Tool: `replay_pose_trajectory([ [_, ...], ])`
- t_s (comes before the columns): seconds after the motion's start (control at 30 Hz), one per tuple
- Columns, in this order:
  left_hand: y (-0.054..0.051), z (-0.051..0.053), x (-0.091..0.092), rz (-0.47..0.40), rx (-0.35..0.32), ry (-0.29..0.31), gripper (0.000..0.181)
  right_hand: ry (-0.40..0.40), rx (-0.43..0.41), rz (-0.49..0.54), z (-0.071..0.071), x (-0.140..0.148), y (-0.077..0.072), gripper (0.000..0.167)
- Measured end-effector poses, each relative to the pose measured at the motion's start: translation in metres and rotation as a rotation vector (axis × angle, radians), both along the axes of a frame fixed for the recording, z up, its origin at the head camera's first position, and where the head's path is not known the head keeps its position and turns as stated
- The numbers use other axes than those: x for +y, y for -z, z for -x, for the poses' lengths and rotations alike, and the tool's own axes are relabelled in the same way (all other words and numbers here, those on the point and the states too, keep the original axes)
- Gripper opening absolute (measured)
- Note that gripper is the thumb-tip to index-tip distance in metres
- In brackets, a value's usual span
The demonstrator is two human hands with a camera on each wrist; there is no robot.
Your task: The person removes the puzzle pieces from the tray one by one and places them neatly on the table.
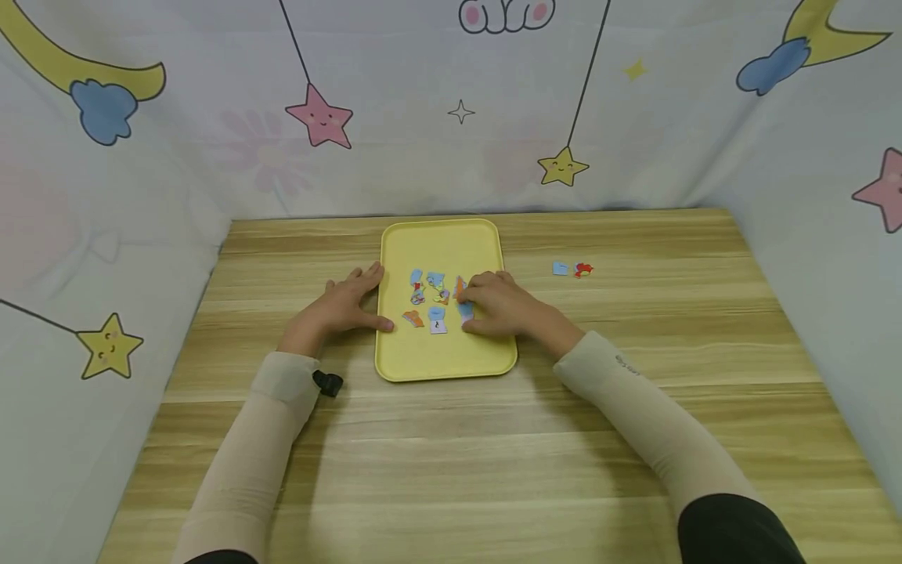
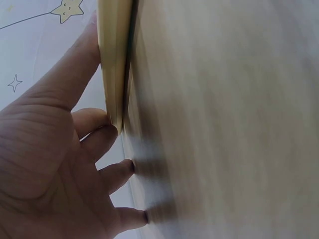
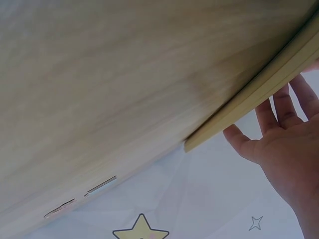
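In the head view a yellow tray (image 1: 437,356) lies on the table, holding several small flat picture pieces, apparently puzzle pieces. My left hand (image 1: 341,304) is at the tray's left side, fingers spread, thumb over the rim; in the left wrist view its thumb and some fingertips touch the tray edge (image 2: 113,59). My right hand (image 1: 503,305) reaches over the right rim, its fingertips on an orange-and-blue piece (image 1: 460,285) and a blue piece (image 1: 466,310). Beside them lie a blue-and-white piece (image 1: 438,319), an orange piece (image 1: 413,319) and a pair of joined-looking pieces (image 1: 417,287). The right wrist view hides the fingertips behind the rim.
Right of the tray, a blue piece (image 1: 560,269) and a red piece (image 1: 583,270) lie on the wooden table (image 1: 451,462). A printed white cloth (image 1: 416,172) stands behind the table and along both sides. A black strap end (image 1: 327,383) hangs at my left wrist.
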State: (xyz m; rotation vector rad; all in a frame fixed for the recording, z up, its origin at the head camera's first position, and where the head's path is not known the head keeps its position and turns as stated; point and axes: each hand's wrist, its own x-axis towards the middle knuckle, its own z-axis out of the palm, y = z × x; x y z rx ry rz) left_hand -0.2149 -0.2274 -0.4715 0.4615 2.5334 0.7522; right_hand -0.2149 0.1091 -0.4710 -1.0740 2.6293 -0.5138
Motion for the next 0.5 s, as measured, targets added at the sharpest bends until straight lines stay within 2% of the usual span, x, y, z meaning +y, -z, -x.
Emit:
replay_pose_trajectory([
  [0.5, -0.0018, -0.0003, 0.0025, -0.008, 0.001, -0.001, 0.124, -0.018, 0.03, 0.003, 0.001, 0.0006, 0.0017, 0.042],
])
